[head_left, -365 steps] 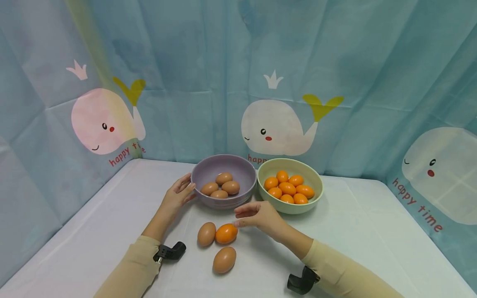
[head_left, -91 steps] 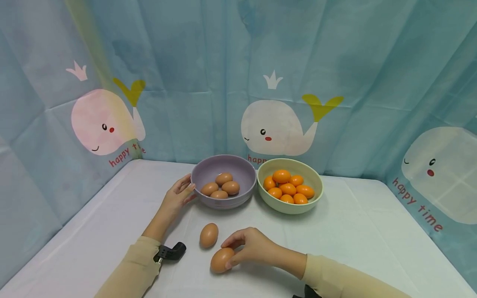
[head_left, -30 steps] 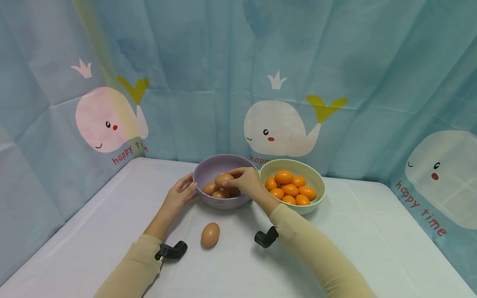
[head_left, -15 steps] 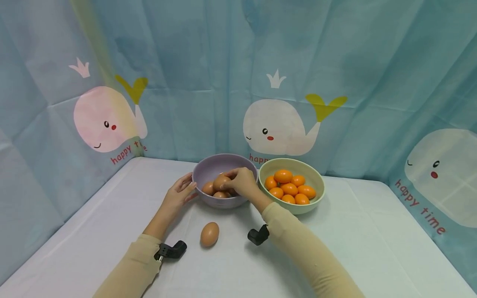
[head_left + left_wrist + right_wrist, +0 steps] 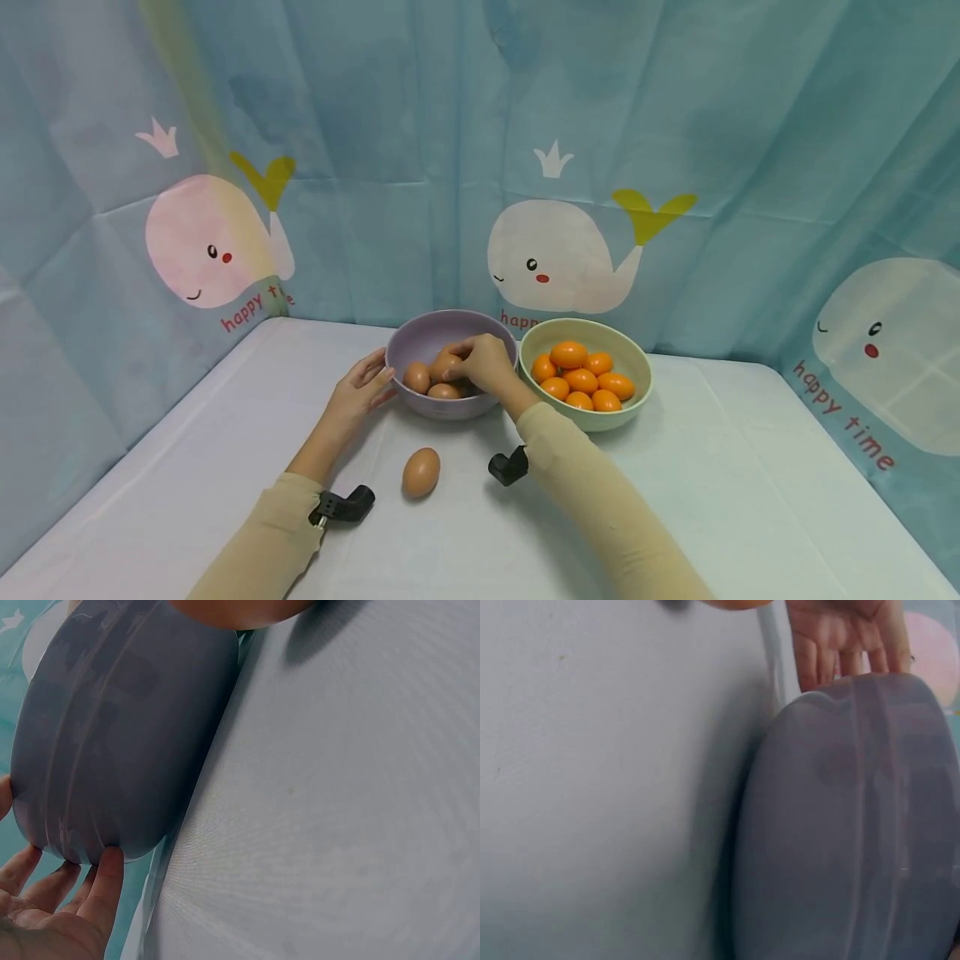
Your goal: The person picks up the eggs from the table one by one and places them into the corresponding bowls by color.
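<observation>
Inside the purple bowl [image 5: 408, 340], my right hand [image 5: 486, 363] pinches a brown egg [image 5: 446, 367] between thumb and fingers. Other brown eggs lie around it, among them one egg [image 5: 417, 377] at the left and one egg [image 5: 446, 391] at the front. My left hand [image 5: 362, 387] rests its fingertips on the bowl's left outer side. From the left wrist view, the straight fingers [image 5: 109, 889] touch the bowl wall [image 5: 127, 742] from outside. On the cloth in front lies a single brown egg [image 5: 422, 472]. The right wrist view shows the bowl's side, with the right hand nearly out of frame.
A pale green bowl [image 5: 637, 354] holding several orange egg-shaped pieces [image 5: 581, 381] stands close at the purple bowl's right. White cloth [image 5: 750, 483] covers the table, and a blue whale-print curtain [image 5: 390, 242] hangs behind it.
My right hand picked up the front egg from the cloth and brought it into the purple bowl, then lowered it slightly left. The orange piece went earlier to the green bowl. Left hand stayed.
</observation>
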Demonstrator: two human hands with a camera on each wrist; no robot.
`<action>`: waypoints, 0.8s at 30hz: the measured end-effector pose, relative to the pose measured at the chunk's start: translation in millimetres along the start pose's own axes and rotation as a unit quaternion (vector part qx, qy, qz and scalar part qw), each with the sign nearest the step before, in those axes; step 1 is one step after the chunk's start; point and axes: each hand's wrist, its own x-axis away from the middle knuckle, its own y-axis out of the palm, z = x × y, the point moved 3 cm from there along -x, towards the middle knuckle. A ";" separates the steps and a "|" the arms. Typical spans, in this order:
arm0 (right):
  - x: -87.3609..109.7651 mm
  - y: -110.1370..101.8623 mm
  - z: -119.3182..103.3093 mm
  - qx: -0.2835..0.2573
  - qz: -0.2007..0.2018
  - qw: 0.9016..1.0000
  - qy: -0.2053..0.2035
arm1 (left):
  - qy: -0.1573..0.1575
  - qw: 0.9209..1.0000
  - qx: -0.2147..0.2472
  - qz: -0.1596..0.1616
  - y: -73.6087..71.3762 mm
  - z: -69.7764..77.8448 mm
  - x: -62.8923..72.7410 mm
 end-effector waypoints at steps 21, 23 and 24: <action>-2.0 5.4 -1.7 0.062 -0.005 0.998 0.029 | -0.004 1.000 -0.002 -0.005 -1.0 1.1 2.2; -1.3 4.5 -1.7 0.064 -0.006 0.998 0.024 | -0.003 1.000 -0.003 -0.003 -0.1 1.3 2.1; -0.5 3.8 -1.2 0.058 -0.007 0.998 0.021 | -0.002 1.000 -0.002 -0.004 0.4 1.5 2.1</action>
